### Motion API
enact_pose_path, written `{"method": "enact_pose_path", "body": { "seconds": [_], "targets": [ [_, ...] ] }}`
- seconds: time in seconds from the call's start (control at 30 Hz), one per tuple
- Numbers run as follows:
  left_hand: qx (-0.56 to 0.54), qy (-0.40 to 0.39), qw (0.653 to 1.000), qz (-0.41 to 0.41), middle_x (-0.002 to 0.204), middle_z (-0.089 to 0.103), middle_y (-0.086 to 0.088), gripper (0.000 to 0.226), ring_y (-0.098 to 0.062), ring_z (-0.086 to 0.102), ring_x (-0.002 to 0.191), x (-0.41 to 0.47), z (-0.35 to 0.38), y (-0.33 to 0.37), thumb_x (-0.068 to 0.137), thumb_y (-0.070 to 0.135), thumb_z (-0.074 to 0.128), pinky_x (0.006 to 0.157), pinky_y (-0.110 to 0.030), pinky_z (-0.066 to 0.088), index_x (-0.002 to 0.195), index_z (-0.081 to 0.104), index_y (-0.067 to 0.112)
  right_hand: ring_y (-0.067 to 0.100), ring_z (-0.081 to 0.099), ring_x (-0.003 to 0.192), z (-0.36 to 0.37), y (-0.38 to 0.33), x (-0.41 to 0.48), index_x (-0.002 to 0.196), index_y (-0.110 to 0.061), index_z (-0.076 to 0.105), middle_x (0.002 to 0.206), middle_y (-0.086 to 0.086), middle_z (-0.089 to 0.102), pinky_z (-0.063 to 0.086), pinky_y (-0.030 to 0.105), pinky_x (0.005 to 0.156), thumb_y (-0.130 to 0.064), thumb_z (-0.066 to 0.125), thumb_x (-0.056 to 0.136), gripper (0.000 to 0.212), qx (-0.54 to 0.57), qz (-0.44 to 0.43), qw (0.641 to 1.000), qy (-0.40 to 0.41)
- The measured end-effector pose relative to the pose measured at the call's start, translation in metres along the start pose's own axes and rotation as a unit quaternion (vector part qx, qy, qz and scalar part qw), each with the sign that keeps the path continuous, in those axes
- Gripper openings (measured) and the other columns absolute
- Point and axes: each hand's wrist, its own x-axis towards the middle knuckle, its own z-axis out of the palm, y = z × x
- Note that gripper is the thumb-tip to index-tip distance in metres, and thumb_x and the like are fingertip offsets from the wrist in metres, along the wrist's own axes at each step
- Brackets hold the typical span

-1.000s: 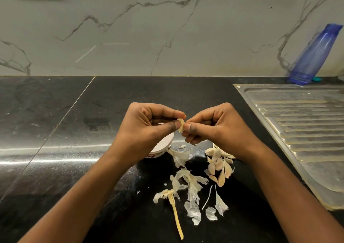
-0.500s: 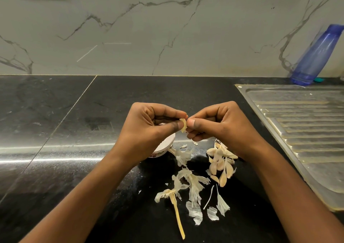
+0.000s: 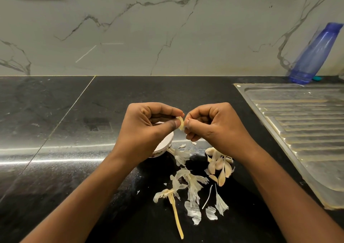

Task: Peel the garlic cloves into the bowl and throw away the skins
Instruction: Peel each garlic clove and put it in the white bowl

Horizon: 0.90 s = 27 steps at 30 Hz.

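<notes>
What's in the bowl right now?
Of the bowl, only the white rim and side show beside the left hand; the hand covers its inside, so its contents are hidden.

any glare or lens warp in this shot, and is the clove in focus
Head view: a bright glare band streaks the black counter left of the left hand; the blue bottle leans at the right edge, likely wide-angle warp; the garlic clove looks sharp.
</notes>
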Motion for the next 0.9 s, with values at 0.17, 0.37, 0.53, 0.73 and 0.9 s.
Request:
{"method": "enact_pose_path", "body": {
  "seconds": [0.17,0.37,0.53,0.73,0.9],
  "targets": [
    [-0.092,0.013,0.995,-0.046,0.1,0.082,-0.011,0.024,-0.028,0.079,0.096,0.0006,-0.0019,0.0012,0.082,-0.007,0.08,0.088,-0.035,0.063,0.105,0.078,0.0,0.02,0.078,0.069,-0.0014,0.0022,0.0011,0.091,-0.007,0.078,0.076,0.005,0.078,0.063,0.027,0.066,-0.007,0.073,0.095,0.007,-0.013,0.008,1.0,0.0],
    [-0.134,0.018,0.989,-0.065,0.103,0.081,-0.013,0.028,-0.03,0.079,0.098,0.0017,-0.0059,0.0046,0.08,-0.003,0.079,0.088,-0.035,0.063,0.108,0.077,-0.001,0.026,0.08,0.075,-0.0053,-0.0015,0.0008,0.096,-0.004,0.08,0.082,0.008,0.081,0.066,0.031,0.07,-0.005,0.077,0.093,0.004,0.038,0.038,0.998,-0.022],
    [-0.122,0.013,0.99,-0.071,0.103,0.081,-0.013,0.026,-0.029,0.079,0.099,0.0006,-0.0028,0.003,0.08,0.0,0.08,0.091,-0.038,0.063,0.106,0.077,0.001,0.028,0.08,0.083,-0.0082,-0.0033,-0.0009,0.104,-0.003,0.08,0.09,0.01,0.082,0.067,0.035,0.076,-0.004,0.075,0.094,0.011,0.074,0.045,0.995,-0.047],
    [-0.133,0.014,0.987,-0.085,0.105,0.081,-0.013,0.031,-0.031,0.078,0.1,0.0004,-0.0049,0.0049,0.078,0.01,0.079,0.091,-0.04,0.063,0.107,0.077,0.003,0.025,0.08,0.082,-0.0045,-0.0036,-0.0004,0.106,-0.005,0.079,0.09,0.007,0.082,0.065,0.03,0.074,-0.016,0.078,0.09,0.019,0.069,0.032,0.995,-0.06],
    [-0.201,-0.01,0.971,-0.129,0.107,0.079,-0.018,0.03,-0.032,0.078,0.101,0.0012,-0.006,0.0067,0.082,0.004,0.073,0.086,-0.033,0.064,0.112,0.074,-0.003,0.023,0.079,0.077,-0.003,-0.0031,-0.0016,0.1,-0.006,0.079,0.086,0.005,0.081,0.065,0.031,0.072,-0.014,0.077,0.094,0.01,0.039,-0.003,0.998,-0.046]
  ]
}}
